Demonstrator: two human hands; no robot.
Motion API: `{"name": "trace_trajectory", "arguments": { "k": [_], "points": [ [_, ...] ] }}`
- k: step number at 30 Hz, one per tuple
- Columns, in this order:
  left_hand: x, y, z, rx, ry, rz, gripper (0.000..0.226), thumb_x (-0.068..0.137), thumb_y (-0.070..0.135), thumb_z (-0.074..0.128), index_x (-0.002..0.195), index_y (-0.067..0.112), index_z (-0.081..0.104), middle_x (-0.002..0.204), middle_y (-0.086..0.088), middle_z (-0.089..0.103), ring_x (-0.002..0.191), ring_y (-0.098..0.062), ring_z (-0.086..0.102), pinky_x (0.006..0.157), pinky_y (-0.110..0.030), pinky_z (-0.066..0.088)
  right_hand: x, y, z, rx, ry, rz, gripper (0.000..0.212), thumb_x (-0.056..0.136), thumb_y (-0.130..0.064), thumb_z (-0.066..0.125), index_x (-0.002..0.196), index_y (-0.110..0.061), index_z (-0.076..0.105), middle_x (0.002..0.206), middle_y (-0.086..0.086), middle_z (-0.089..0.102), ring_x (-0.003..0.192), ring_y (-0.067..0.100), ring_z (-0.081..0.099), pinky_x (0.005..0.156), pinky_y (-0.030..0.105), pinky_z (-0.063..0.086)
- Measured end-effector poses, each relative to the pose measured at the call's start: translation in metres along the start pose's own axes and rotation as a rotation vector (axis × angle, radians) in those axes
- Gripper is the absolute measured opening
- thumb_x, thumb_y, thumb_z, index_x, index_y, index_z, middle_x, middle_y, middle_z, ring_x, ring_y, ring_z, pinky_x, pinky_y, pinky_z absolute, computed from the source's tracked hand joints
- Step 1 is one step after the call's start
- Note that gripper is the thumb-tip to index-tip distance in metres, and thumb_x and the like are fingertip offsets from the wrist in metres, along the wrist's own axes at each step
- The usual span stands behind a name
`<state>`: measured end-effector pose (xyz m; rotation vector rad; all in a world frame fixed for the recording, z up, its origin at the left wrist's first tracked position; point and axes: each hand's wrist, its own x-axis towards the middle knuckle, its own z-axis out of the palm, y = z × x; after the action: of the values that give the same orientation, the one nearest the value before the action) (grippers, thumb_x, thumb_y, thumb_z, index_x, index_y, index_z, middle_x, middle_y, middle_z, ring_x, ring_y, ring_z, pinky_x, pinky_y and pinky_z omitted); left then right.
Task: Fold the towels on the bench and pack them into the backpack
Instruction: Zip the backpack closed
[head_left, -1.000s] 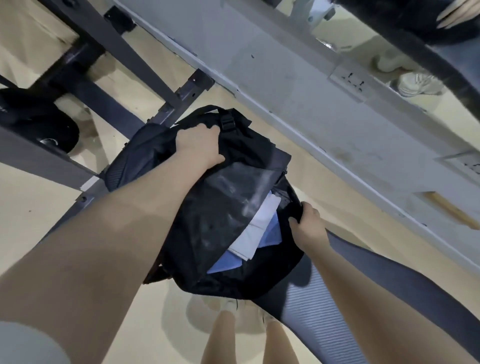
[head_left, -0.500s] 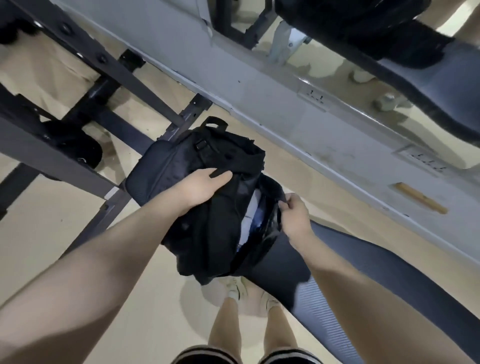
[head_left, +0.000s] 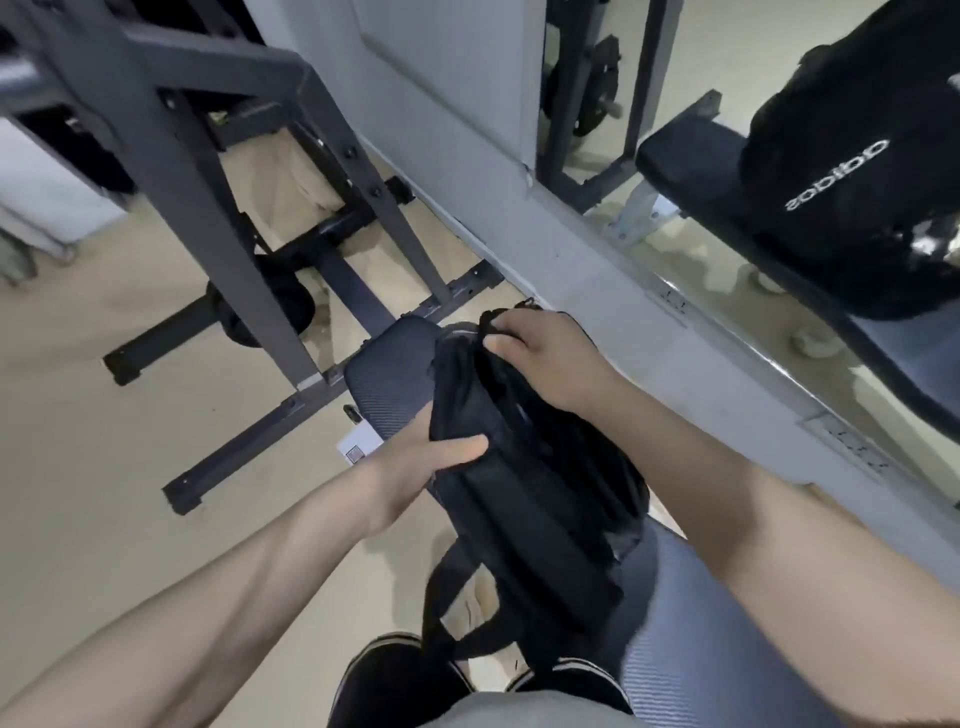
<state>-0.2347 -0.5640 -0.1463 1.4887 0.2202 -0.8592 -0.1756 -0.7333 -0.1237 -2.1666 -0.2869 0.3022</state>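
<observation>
Both hands grip black backpack (head_left: 524, 499), left hand (head_left: 415, 462) side, right hand (head_left: 540, 358) top, contents hidden

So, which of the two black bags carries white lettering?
The black bag seen in the mirror at upper right, lying on a bench pad, shows white lettering. The backpack gripped by the left hand and right hand shows none.
</observation>
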Motion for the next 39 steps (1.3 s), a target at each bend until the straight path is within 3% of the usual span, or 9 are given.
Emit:
{"name": "trace_trajectory", "arguments": {
  "k": [4, 9, 14, 19, 22, 26, 32, 36, 39],
  "points": [
    [0.007, -0.027, -0.027, -0.388, 0.185, -0.163, 0.046, 0.091, 0.041, 0.051, 0.132, 0.023, 0.041, 0.113, -0.007, 0.066, 0.085, -0.019, 0.067, 0.072, -0.031, 0.055, -0.008, 0.023, 0.014, -0.189, -0.144, 0.070, 0.032, 0.095, -0.017, 0.045, 0.066, -0.005, 0.046, 0.062, 0.001, 0.053, 0.064, 0.020, 0.047, 0.062, 0.033, 0.032],
    [0.028, -0.041, -0.040, -0.344, 0.145, -0.326, 0.035, 0.089, 0.052, 0.047, 0.092, 0.020, 0.059, 0.066, 0.004, 0.063, 0.048, -0.009, 0.061, 0.055, -0.023, 0.052, -0.014, 0.031, 0.027, -0.205, -0.251, 0.177, 0.032, 0.096, -0.020, 0.044, 0.078, 0.005, 0.053, 0.072, 0.013, 0.057, 0.062, 0.010, 0.052, 0.063, 0.030, 0.038],
    [0.037, -0.056, -0.052, -0.306, 0.073, -0.356, 0.039, 0.085, 0.054, 0.052, 0.105, 0.023, 0.066, 0.100, 0.001, 0.071, 0.091, -0.015, 0.065, 0.085, -0.030, 0.051, -0.003, 0.013, 0.054, -0.158, -0.438, 0.223, 0.032, 0.093, -0.015, 0.047, 0.074, 0.010, 0.046, 0.065, 0.010, 0.042, 0.054, 0.008, 0.034, 0.055, 0.025, 0.026],
    [0.043, -0.053, -0.070, -0.415, 0.149, -0.391, 0.029, 0.083, 0.043, 0.062, 0.098, 0.019, 0.070, 0.097, 0.000, 0.073, 0.082, -0.013, 0.068, 0.069, -0.025, 0.053, 0.034, -0.002, 0.084, -0.347, -0.680, 0.186, 0.034, 0.090, -0.018, 0.050, 0.059, -0.018, 0.035, 0.053, -0.007, 0.036, 0.050, 0.007, 0.034, 0.049, 0.018, 0.030],
    [0.050, -0.060, -0.084, -0.467, 0.177, -0.366, 0.013, 0.086, 0.021, 0.063, 0.093, 0.012, 0.068, 0.096, -0.008, 0.070, 0.082, -0.019, 0.066, 0.078, -0.029, 0.053, 0.046, -0.006, 0.095, -0.386, -0.821, 0.217, 0.009, 0.087, -0.016, 0.052, 0.082, -0.010, 0.057, 0.064, 0.001, 0.057, 0.059, 0.015, 0.055, 0.062, 0.029, 0.044],
    [0.052, -0.070, -0.090, -0.368, 0.217, -0.226, 0.018, 0.082, -0.002, 0.062, 0.081, 0.016, 0.058, 0.080, -0.004, 0.065, 0.074, -0.018, 0.062, 0.074, -0.029, 0.050, 0.049, -0.008, 0.100, -0.418, -1.012, 0.287, 0.022, 0.085, -0.021, 0.059, 0.104, -0.010, 0.058, 0.075, 0.008, 0.069, 0.064, 0.019, 0.065, 0.073, 0.029, 0.050],
    [0.060, -0.086, -0.100, -0.308, 0.157, -0.098, 0.032, 0.068, 0.004, 0.071, 0.097, -0.002, 0.060, 0.085, -0.010, 0.063, 0.080, -0.021, 0.061, 0.075, -0.028, 0.047, 0.114, 0.009, 0.123, -0.546, -0.673, -0.050, 0.020, 0.090, -0.016, 0.049, 0.098, -0.010, 0.067, 0.096, 0.003, 0.067, 0.095, 0.022, 0.058, 0.088, 0.039, 0.047],
    [0.059, -0.098, -0.111, -0.335, 0.188, -0.152, 0.030, 0.079, -0.003, 0.066, 0.090, 0.021, 0.053, 0.086, -0.001, 0.063, 0.080, -0.014, 0.061, 0.076, -0.025, 0.052, 0.144, 0.027, 0.166, -0.771, -1.056, 0.111, 0.028, 0.095, -0.022, 0.042, 0.107, -0.008, 0.062, 0.110, 0.009, 0.063, 0.101, 0.028, 0.056, 0.089, 0.041, 0.046],
    [0.058, -0.118, -0.118, -0.377, 0.181, -0.231, 0.050, 0.076, 0.004, 0.072, 0.110, 0.026, 0.044, 0.107, -0.008, 0.062, 0.098, -0.024, 0.062, 0.089, -0.040, 0.051, 0.149, 0.030, 0.187, -0.852, -1.248, 0.173, 0.026, 0.095, -0.024, 0.045, 0.109, -0.009, 0.059, 0.099, 0.005, 0.059, 0.090, 0.024, 0.056, 0.066, 0.027, 0.040]
  ]
}}
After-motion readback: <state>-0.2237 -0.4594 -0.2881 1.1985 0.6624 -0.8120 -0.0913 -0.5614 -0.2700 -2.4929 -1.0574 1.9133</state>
